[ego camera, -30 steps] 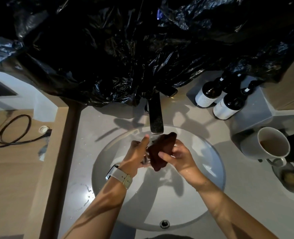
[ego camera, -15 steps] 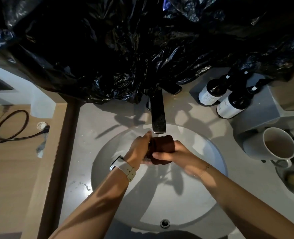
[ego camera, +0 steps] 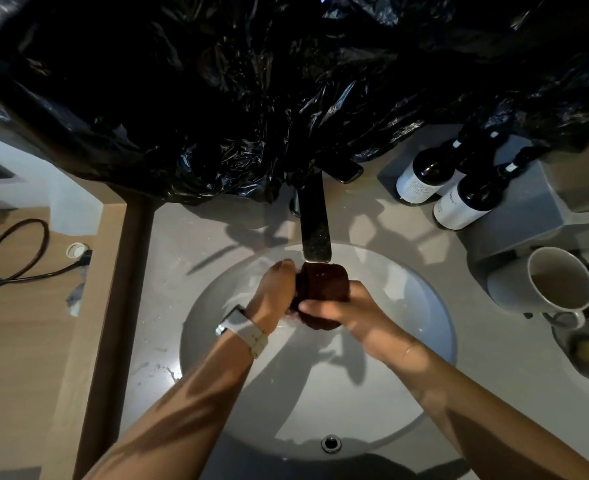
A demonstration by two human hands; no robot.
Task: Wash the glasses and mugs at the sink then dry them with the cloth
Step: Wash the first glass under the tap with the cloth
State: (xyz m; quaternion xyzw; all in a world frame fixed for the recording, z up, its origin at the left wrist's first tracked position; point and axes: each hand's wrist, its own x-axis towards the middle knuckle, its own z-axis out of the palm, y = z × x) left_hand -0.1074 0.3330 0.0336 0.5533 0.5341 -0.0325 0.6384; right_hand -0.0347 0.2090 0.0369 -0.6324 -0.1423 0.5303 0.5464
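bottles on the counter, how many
2 clearly: one bottle behind the sink, right of the tap, another just right of it. A third may stand hidden behind them.

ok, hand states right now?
Left hand: closed on the dark mug, under the faucet.
Right hand: closed on the same mug.

A single head-worn wide-angle camera looks steeply down, from close above, onto a round sink (ego camera: 424,341), which fills the near centre. The view faces the far wall, where the tap (ego camera: 315,230) sits. Wide-angle bending curves the edges; the dim right side, possibly holding a mug (ego camera: 542,282), reads poorly.
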